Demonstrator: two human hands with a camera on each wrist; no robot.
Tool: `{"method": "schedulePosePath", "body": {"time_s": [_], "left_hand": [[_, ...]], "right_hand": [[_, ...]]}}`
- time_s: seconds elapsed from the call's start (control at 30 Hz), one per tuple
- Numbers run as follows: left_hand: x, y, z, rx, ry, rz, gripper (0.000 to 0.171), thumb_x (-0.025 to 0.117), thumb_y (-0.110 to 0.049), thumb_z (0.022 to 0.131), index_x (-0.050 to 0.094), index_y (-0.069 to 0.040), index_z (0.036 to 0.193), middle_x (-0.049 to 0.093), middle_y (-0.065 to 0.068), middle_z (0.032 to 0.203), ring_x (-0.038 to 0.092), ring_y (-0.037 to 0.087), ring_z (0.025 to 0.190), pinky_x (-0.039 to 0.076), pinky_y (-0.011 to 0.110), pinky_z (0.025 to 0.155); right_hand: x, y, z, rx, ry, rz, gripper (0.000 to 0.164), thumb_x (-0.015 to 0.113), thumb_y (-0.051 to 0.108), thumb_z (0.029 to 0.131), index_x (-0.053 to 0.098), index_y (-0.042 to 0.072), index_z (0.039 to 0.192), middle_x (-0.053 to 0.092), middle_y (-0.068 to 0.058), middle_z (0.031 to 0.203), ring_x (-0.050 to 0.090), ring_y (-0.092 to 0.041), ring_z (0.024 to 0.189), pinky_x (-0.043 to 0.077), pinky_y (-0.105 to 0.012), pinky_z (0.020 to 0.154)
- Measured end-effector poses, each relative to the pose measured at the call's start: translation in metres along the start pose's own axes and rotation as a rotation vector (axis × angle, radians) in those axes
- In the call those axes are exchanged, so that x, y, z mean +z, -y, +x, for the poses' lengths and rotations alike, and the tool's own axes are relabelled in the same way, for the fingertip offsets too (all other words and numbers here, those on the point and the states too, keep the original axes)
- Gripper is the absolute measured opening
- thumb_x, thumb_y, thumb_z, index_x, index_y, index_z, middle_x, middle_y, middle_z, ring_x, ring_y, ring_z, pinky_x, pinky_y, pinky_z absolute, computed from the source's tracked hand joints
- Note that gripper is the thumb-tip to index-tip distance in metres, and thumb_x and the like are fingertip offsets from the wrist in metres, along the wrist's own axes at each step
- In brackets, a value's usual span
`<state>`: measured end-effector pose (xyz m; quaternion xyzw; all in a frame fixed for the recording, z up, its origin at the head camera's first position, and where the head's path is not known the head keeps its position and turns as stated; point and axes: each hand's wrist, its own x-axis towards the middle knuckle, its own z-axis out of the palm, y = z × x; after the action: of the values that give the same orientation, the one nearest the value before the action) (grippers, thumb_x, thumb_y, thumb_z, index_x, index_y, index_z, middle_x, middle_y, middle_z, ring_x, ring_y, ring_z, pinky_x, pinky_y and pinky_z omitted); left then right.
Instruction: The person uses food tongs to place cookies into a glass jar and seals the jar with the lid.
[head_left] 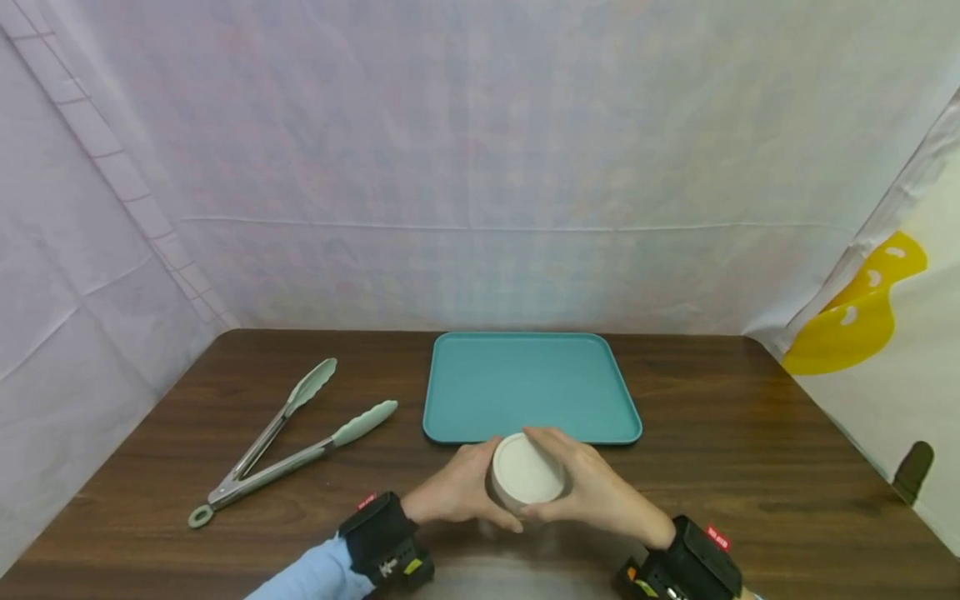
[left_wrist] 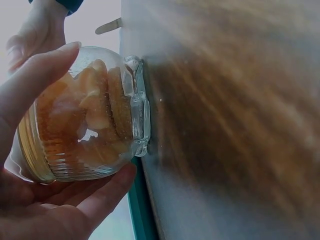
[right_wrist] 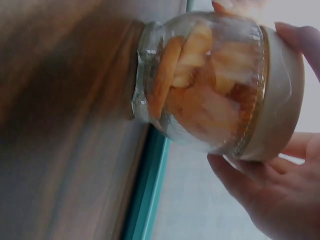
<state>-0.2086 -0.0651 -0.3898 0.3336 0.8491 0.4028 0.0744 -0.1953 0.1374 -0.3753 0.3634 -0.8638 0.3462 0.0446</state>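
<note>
A glass jar [left_wrist: 97, 120] with a cream-white lid [head_left: 527, 471] stands upright between both hands, its footed base right at the tabletop. Through the glass show golden-brown, biscuit-like pieces. My left hand [head_left: 467, 485] grips the jar from the left, thumb on the near side and fingers round the far side. On the opposite side my right hand [head_left: 588, 486] holds it the same way, with its fingertips around the lid [right_wrist: 280, 95] and upper glass. Just beyond the hands lies a teal tray [head_left: 525, 387] with nothing on it.
Spread metal tongs [head_left: 281, 477] with pale green tips lie to the left on the dark wooden table [head_left: 750, 467]. White cloth [head_left: 480, 167] hangs behind and at the sides. A yellow shape [head_left: 847, 329] shows on the right-hand cloth.
</note>
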Motion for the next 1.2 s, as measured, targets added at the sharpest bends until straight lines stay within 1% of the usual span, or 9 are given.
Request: {"method": "schedulePosePath", "body": {"time_s": [0.07, 0.17, 0.23, 0.33, 0.57, 0.87, 0.93, 1.07, 1.2], "left_hand": [[0.000, 0.000, 0.000, -0.003, -0.004, 0.010, 0.082, 0.085, -0.028, 0.056, 0.044, -0.004, 0.123, 0.055, 0.006, 0.113, 0.053, 0.015, 0.101, 0.042, 0.026, 0.085], [0.000, 0.000, 0.001, -0.009, -0.008, 0.019, 0.082, 0.085, -0.028, 0.055, 0.044, -0.005, 0.122, 0.056, 0.005, 0.112, 0.053, 0.014, 0.100, 0.042, 0.025, 0.085], [0.000, 0.000, 0.001, -0.013, -0.006, 0.016, 0.082, 0.085, -0.028, 0.055, 0.044, -0.005, 0.122, 0.055, 0.005, 0.112, 0.053, 0.014, 0.100, 0.042, 0.025, 0.085], [0.000, 0.000, 0.000, -0.013, -0.003, 0.006, 0.082, 0.085, -0.028, 0.056, 0.044, -0.005, 0.123, 0.055, 0.005, 0.113, 0.053, 0.014, 0.101, 0.042, 0.026, 0.085], [0.001, 0.001, 0.000, 0.010, -0.001, 0.008, 0.083, 0.084, -0.029, 0.057, 0.043, -0.004, 0.125, 0.055, 0.006, 0.114, 0.053, 0.017, 0.102, 0.042, 0.027, 0.085], [0.000, 0.001, 0.000, 0.010, -0.007, 0.023, 0.082, 0.085, -0.028, 0.055, 0.045, -0.003, 0.122, 0.056, 0.007, 0.112, 0.054, 0.017, 0.100, 0.043, 0.026, 0.084], [0.000, 0.001, 0.000, 0.005, -0.004, 0.022, 0.082, 0.085, -0.028, 0.055, 0.044, -0.003, 0.122, 0.056, 0.007, 0.112, 0.054, 0.017, 0.101, 0.043, 0.026, 0.084], [-0.001, 0.001, 0.000, 0.003, -0.001, 0.020, 0.083, 0.085, -0.028, 0.056, 0.044, -0.003, 0.123, 0.055, 0.008, 0.114, 0.054, 0.018, 0.102, 0.042, 0.027, 0.085], [-0.001, 0.001, 0.000, 0.011, 0.009, 0.007, 0.083, 0.084, -0.028, 0.058, 0.042, -0.002, 0.124, 0.054, 0.009, 0.115, 0.053, 0.019, 0.103, 0.042, 0.027, 0.086]], "right_hand": [[0.002, 0.001, -0.001, 0.004, -0.022, -0.015, 0.080, 0.074, 0.040, 0.069, 0.042, -0.001, 0.129, 0.050, -0.010, 0.120, 0.054, -0.022, 0.098, 0.048, -0.030, 0.073], [0.004, 0.004, -0.002, 0.033, -0.040, -0.023, 0.080, 0.074, 0.040, 0.069, 0.042, -0.001, 0.130, 0.049, -0.012, 0.122, 0.054, -0.022, 0.099, 0.048, -0.031, 0.074], [0.005, 0.006, -0.002, 0.062, -0.044, -0.024, 0.080, 0.074, 0.040, 0.069, 0.042, -0.001, 0.130, 0.049, -0.013, 0.123, 0.054, -0.023, 0.099, 0.048, -0.031, 0.073], [0.006, 0.008, -0.003, 0.083, -0.054, -0.031, 0.079, 0.074, 0.038, 0.070, 0.042, -0.002, 0.130, 0.049, -0.015, 0.123, 0.055, -0.025, 0.099, 0.048, -0.031, 0.072], [0.010, 0.012, -0.003, 0.094, -0.096, -0.063, 0.076, 0.075, 0.036, 0.070, 0.044, -0.004, 0.127, 0.051, -0.017, 0.116, 0.056, -0.026, 0.092, 0.049, -0.028, 0.067], [0.016, 0.017, -0.005, 0.120, -0.168, -0.088, 0.079, 0.076, 0.038, 0.067, 0.045, -0.004, 0.126, 0.053, -0.015, 0.114, 0.057, -0.026, 0.091, 0.049, -0.027, 0.065], [0.016, 0.016, -0.005, 0.117, -0.164, -0.084, 0.078, 0.075, 0.038, 0.068, 0.045, -0.004, 0.126, 0.052, -0.015, 0.115, 0.057, -0.025, 0.092, 0.049, -0.027, 0.066], [0.015, 0.013, -0.005, 0.094, -0.125, -0.060, 0.077, 0.073, 0.038, 0.071, 0.042, -0.003, 0.128, 0.050, -0.015, 0.117, 0.056, -0.026, 0.094, 0.049, -0.029, 0.067], [0.013, 0.008, -0.005, 0.068, -0.082, -0.043, 0.081, 0.073, 0.039, 0.071, 0.038, -0.002, 0.131, 0.046, -0.015, 0.122, 0.053, -0.026, 0.099, 0.048, -0.034, 0.072]]}}
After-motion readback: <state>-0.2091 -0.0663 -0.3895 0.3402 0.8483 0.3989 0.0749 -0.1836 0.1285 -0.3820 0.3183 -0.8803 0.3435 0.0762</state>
